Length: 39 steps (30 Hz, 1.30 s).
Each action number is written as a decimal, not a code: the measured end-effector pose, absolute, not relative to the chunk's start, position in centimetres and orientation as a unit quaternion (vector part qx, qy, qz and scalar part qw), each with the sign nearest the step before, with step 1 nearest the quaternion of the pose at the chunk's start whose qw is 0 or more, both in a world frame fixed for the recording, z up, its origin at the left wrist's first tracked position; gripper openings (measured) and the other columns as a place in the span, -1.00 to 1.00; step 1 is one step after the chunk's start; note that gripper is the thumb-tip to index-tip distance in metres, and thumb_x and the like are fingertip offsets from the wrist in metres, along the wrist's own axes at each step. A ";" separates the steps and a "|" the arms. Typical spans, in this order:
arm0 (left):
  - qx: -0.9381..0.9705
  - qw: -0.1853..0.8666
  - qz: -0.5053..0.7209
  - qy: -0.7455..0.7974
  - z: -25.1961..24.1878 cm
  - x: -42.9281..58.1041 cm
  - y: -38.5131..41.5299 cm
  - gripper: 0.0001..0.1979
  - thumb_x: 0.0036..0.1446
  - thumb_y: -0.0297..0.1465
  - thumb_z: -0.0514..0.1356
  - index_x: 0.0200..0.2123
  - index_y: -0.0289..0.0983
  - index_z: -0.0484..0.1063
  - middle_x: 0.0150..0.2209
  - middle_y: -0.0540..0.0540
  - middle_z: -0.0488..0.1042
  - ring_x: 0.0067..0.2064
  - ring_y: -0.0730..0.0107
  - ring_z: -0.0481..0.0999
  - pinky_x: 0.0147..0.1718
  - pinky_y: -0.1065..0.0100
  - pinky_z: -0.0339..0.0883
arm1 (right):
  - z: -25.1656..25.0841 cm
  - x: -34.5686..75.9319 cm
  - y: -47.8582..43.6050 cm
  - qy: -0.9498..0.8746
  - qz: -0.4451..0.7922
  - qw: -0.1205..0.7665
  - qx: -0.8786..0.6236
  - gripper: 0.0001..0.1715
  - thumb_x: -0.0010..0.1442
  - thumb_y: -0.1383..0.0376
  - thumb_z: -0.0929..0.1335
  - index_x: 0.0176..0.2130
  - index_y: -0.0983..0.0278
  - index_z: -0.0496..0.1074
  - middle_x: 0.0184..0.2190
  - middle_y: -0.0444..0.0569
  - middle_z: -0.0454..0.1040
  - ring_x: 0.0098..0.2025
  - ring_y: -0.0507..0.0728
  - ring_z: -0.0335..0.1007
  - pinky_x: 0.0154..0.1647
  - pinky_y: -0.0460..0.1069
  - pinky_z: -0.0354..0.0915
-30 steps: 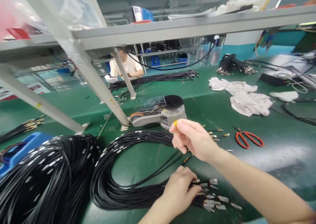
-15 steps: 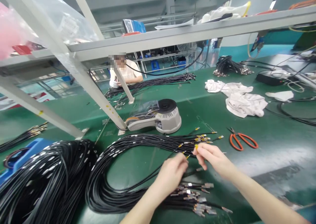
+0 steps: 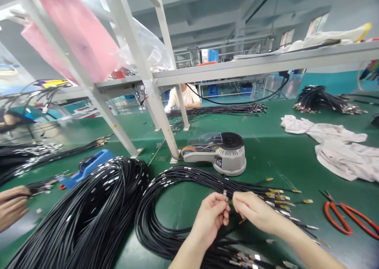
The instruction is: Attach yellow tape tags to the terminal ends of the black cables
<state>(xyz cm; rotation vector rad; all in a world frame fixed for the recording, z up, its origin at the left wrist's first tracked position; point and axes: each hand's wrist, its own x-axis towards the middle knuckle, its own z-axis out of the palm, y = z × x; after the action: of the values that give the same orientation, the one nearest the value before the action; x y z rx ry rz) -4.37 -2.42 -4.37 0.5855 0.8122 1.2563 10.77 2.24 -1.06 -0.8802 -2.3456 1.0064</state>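
My left hand [image 3: 211,217] is closed around a cable end, with a small silvery connector [image 3: 224,194] sticking up between thumb and fingers. Right beside it, my right hand [image 3: 256,209] has its fingers pinched together; a bit of yellow shows at the fingertips, but what they hold is hidden. Both hands are over a looped bundle of black cables [image 3: 160,225]. Yellow-tagged ends [image 3: 278,196] of the bundle lie beyond and right of my right hand, and metal-tipped ends [image 3: 245,259] lie below my hands.
A tape dispenser [image 3: 229,154] stands behind the bundle. Orange-handled scissors [image 3: 337,211] and white gloves [image 3: 340,142] lie right. A big cable pile [image 3: 97,213], blue tape holder [image 3: 89,168] and another person's hand [image 3: 13,205] are left. Shelf posts [image 3: 160,115] rise behind; a person [image 3: 183,97] sits beyond.
The view has swung left, so things appear further right and another person's hand shows at left. My hands have come together, and a silvery connector now stands up from my left fingers.
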 end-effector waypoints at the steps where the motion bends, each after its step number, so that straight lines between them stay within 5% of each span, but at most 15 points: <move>1: 0.262 0.689 0.565 0.370 -4.4 -4.4 -2.4 -0.75 -0.16 -0.38 0.31 -0.42 -0.35 0.31 -0.57 0.00 0.36 -0.61 0.61 0.26 -0.68 0.54 0.12 | -1.2 10.6 2.4 -0.851 0.359 0.219 -0.314 -0.67 0.20 0.40 0.13 -0.58 0.26 0.16 -0.63 -0.19 0.23 -0.56 0.01 0.13 -0.53 -0.10 0.04; 11: 0.279 0.646 0.564 0.432 -4.8 -4.3 -2.1 -0.79 -0.14 -0.37 0.25 -0.43 -0.37 0.32 -0.60 -0.01 0.39 -0.69 0.56 0.30 -0.76 0.51 0.17 | -2.3 9.9 3.3 -0.820 0.438 0.237 -0.284 -0.61 0.27 0.22 0.14 -0.54 0.27 0.23 -0.63 -0.19 0.22 -0.57 0.01 0.14 -0.52 -0.08 0.05; 17: 0.267 0.673 0.567 0.393 -4.5 -4.2 -2.2 -0.78 -0.11 -0.32 0.24 -0.51 -0.37 0.32 -0.63 0.00 0.35 -0.74 0.64 0.21 -0.80 0.56 0.02 | -3.5 8.8 3.0 -0.567 0.686 0.338 -0.304 -0.80 0.07 0.23 0.36 -0.29 0.27 0.33 -0.50 -0.14 0.35 -0.47 0.05 0.27 -0.40 -0.04 0.18; 22: 0.254 0.683 0.573 0.375 -4.0 -4.2 -2.5 -0.75 -0.14 -0.31 0.26 -0.60 -0.38 0.31 -0.64 -0.02 0.35 -0.73 0.69 0.15 -0.79 0.55 -0.08 | -4.6 7.9 2.6 -0.429 0.812 0.303 -0.256 -0.85 0.02 0.28 0.40 -0.39 0.30 0.36 -0.62 -0.15 0.35 -0.58 0.02 0.27 -0.50 -0.07 0.17; 35: 0.233 0.668 0.584 0.398 -4.4 -3.8 -2.8 -0.71 -0.15 -0.27 0.28 -0.53 -0.31 0.24 -0.69 0.08 0.28 -0.73 0.69 0.09 -0.75 0.53 -0.19 | -5.5 7.3 2.1 -0.391 0.830 0.312 -0.248 -0.79 -0.07 0.33 0.43 -0.43 0.25 0.30 -0.62 -0.21 0.30 -0.61 0.02 0.26 -0.52 -0.07 0.18; 39: 0.219 0.665 0.591 0.400 -4.2 -4.1 -2.5 -0.74 -0.13 -0.29 0.26 -0.42 -0.31 0.29 -0.68 0.10 0.27 -0.73 0.70 0.06 -0.75 0.54 -0.23 | -4.4 8.2 2.8 -0.518 0.723 0.344 -0.301 -0.80 0.02 0.24 0.39 -0.33 0.26 0.35 -0.57 -0.19 0.29 -0.55 0.02 0.21 -0.48 -0.07 0.13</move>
<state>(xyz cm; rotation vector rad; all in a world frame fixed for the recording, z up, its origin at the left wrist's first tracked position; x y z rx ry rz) -4.15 -2.53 -4.18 0.4949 0.9021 1.3350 8.20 2.80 -4.43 -0.7806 -1.3468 1.8775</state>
